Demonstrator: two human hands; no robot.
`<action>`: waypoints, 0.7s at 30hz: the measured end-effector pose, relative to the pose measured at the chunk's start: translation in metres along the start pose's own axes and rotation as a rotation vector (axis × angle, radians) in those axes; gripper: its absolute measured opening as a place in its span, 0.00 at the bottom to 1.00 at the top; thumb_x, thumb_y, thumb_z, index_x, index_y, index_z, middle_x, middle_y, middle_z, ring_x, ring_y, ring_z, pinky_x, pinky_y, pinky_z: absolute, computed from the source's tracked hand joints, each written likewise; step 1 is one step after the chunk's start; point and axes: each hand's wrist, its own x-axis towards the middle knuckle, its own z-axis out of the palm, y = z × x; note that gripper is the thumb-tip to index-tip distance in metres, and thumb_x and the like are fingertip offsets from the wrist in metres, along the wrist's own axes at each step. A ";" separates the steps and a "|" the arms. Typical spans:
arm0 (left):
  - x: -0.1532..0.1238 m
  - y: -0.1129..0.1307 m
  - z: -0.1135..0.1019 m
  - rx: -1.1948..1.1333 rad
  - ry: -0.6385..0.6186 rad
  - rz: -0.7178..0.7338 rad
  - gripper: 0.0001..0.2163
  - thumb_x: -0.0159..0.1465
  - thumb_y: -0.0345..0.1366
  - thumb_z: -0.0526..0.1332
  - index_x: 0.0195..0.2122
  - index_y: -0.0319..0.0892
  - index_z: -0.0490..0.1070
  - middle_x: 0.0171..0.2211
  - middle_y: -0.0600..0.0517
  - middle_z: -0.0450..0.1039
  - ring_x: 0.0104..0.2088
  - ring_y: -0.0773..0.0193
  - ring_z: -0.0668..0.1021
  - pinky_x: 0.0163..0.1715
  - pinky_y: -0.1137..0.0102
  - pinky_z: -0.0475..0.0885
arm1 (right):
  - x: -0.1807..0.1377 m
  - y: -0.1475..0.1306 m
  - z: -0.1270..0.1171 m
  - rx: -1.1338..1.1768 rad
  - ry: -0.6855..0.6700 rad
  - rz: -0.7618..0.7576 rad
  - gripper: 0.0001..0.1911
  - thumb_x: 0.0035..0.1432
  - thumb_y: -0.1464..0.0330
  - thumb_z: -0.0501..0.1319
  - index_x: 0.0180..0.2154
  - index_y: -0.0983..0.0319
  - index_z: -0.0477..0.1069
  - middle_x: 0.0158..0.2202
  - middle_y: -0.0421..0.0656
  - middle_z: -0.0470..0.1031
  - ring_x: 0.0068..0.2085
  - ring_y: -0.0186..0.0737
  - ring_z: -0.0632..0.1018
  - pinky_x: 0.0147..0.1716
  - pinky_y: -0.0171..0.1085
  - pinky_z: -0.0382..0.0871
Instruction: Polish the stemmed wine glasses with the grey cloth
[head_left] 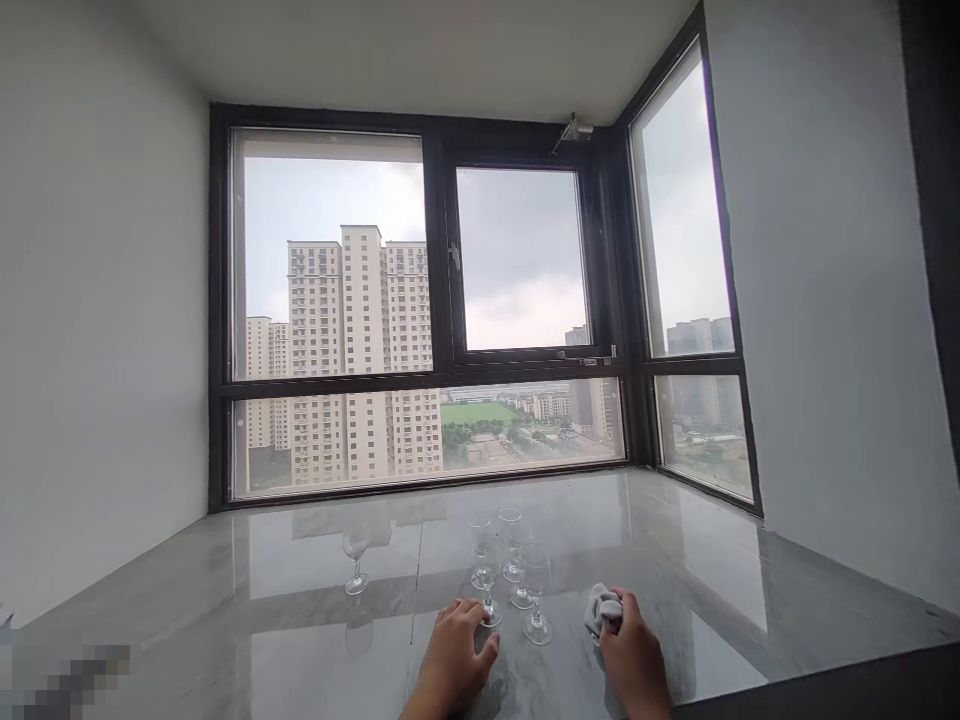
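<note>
Several clear stemmed glasses stand upright, close together, on the glossy grey marble sill. My left hand (457,650) is beside the nearest ones, thumb and fingers apart. Its fingertips reach the foot of one stemmed glass (490,612); whether they touch it I cannot tell. Just to the right stands another stemmed glass (537,625), with more glasses (512,570) behind it. My right hand (634,650) is closed around a bunched grey cloth (600,610), right of the group. Farther left, a single stemmed glass (357,578) stands apart.
The marble sill (300,630) runs back to a dark-framed window (442,378), with a side window (697,365) at the right. White walls (825,350) close in both sides. The sill's front edge (825,665) shows at lower right. A blurred patch (60,680) covers the lower left corner.
</note>
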 end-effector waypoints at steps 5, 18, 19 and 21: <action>0.000 0.000 0.000 0.002 -0.002 0.002 0.12 0.62 0.42 0.57 0.42 0.46 0.75 0.48 0.51 0.76 0.51 0.55 0.72 0.54 0.66 0.62 | -0.001 -0.001 -0.001 0.003 0.005 -0.006 0.15 0.63 0.72 0.49 0.51 0.59 0.61 0.43 0.49 0.78 0.41 0.47 0.79 0.34 0.35 0.64; -0.002 0.004 -0.003 0.029 -0.021 -0.012 0.13 0.62 0.43 0.56 0.43 0.46 0.75 0.49 0.49 0.75 0.52 0.55 0.72 0.54 0.66 0.62 | -0.005 -0.009 -0.008 0.013 0.016 0.016 0.14 0.62 0.72 0.49 0.49 0.59 0.62 0.42 0.50 0.78 0.42 0.48 0.80 0.33 0.36 0.65; -0.002 0.005 -0.004 0.030 -0.024 -0.012 0.13 0.62 0.43 0.56 0.44 0.46 0.75 0.49 0.49 0.75 0.52 0.55 0.72 0.54 0.66 0.62 | -0.005 -0.009 -0.008 0.012 0.019 0.014 0.14 0.62 0.72 0.49 0.49 0.58 0.62 0.42 0.49 0.78 0.42 0.49 0.80 0.34 0.36 0.65; -0.002 0.005 -0.004 0.033 -0.026 -0.014 0.13 0.62 0.43 0.56 0.44 0.46 0.75 0.49 0.49 0.75 0.52 0.55 0.72 0.54 0.66 0.62 | -0.005 -0.009 -0.008 0.014 0.027 0.007 0.14 0.61 0.71 0.49 0.49 0.58 0.63 0.42 0.49 0.78 0.42 0.48 0.80 0.34 0.36 0.66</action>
